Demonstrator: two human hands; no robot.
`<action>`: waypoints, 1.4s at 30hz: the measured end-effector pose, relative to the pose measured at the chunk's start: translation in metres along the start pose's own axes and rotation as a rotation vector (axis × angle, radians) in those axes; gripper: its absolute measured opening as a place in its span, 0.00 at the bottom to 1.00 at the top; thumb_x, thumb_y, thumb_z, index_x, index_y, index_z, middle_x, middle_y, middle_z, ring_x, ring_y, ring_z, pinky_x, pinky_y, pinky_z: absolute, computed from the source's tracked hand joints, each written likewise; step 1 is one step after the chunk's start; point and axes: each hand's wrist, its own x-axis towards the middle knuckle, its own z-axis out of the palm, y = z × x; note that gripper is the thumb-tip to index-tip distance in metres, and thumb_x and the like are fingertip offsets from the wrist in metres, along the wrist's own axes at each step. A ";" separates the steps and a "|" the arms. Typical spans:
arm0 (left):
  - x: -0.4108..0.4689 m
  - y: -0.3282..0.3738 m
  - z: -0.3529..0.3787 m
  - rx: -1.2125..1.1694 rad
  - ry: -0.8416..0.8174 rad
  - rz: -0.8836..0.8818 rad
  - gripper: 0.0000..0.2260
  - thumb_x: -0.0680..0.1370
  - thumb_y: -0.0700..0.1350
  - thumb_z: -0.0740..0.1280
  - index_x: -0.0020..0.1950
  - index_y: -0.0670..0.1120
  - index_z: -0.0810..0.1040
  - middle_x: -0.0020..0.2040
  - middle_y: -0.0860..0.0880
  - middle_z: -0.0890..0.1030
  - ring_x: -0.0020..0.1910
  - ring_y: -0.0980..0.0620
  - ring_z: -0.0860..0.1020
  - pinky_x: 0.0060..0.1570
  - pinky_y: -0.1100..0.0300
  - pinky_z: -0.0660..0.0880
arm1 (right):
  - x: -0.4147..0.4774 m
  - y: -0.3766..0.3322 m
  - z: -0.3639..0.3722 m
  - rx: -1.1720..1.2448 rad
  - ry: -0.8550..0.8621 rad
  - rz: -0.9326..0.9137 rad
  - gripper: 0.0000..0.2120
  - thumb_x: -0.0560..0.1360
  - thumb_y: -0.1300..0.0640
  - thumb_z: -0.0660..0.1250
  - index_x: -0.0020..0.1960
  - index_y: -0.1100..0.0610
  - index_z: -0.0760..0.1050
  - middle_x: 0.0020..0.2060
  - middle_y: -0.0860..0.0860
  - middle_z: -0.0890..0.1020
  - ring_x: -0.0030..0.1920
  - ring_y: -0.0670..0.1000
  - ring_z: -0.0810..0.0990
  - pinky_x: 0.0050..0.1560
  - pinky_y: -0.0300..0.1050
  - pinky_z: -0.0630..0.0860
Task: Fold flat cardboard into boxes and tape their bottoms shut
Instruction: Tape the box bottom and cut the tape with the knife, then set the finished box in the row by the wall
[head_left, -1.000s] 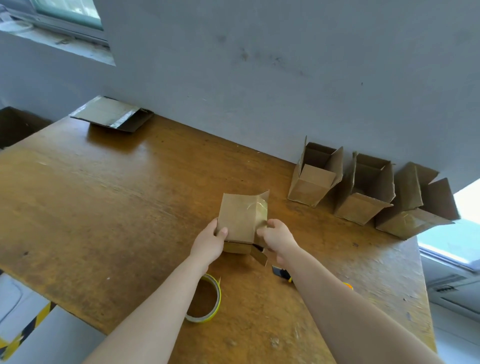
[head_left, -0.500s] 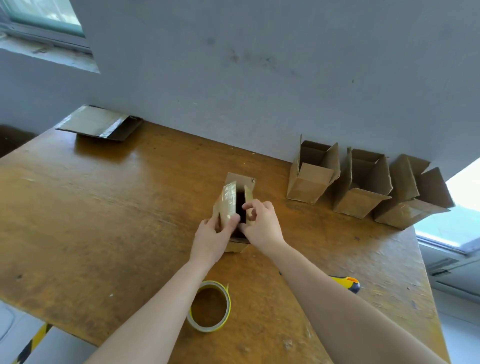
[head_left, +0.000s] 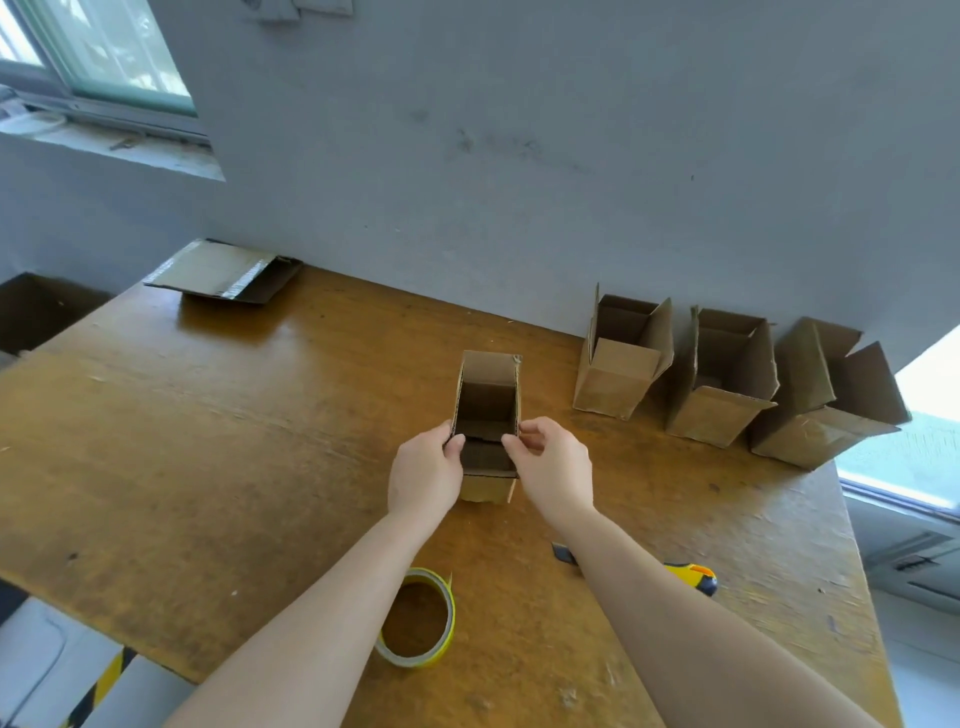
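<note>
A small brown cardboard box stands upright in the middle of the wooden table, its open top facing me and its top flaps up. My left hand pinches the box's left wall near the rim. My right hand pinches the right wall the same way. A roll of tape with a yellow core lies flat on the table between my forearms, close to the front edge.
Three folded boxes stand in a row against the wall at the right. A stack of flat cardboard lies at the back left corner. A yellow utility knife rests behind my right forearm.
The box has been turned from taped bottom up to open top up and now stands on the table. Both hands have shifted to its side walls.
</note>
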 end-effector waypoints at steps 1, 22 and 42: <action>0.006 0.006 0.001 0.007 -0.019 0.005 0.18 0.82 0.48 0.58 0.72 0.46 0.70 0.69 0.46 0.74 0.68 0.47 0.72 0.64 0.54 0.71 | 0.004 -0.001 -0.002 -0.006 0.017 -0.005 0.15 0.77 0.50 0.68 0.62 0.54 0.76 0.54 0.49 0.82 0.48 0.44 0.77 0.46 0.35 0.74; 0.196 0.068 0.055 0.109 -0.335 0.291 0.19 0.82 0.45 0.58 0.74 0.47 0.66 0.69 0.46 0.74 0.66 0.48 0.74 0.61 0.56 0.73 | 0.155 -0.025 0.003 -0.354 0.354 0.210 0.16 0.79 0.57 0.66 0.66 0.52 0.76 0.58 0.51 0.82 0.56 0.52 0.81 0.55 0.49 0.79; 0.126 0.002 -0.063 0.496 -0.187 0.428 0.16 0.81 0.51 0.60 0.65 0.46 0.74 0.62 0.46 0.77 0.60 0.47 0.75 0.54 0.53 0.74 | 0.065 -0.065 0.004 -0.553 0.129 -0.037 0.21 0.79 0.52 0.65 0.71 0.51 0.69 0.62 0.50 0.78 0.60 0.52 0.78 0.54 0.48 0.78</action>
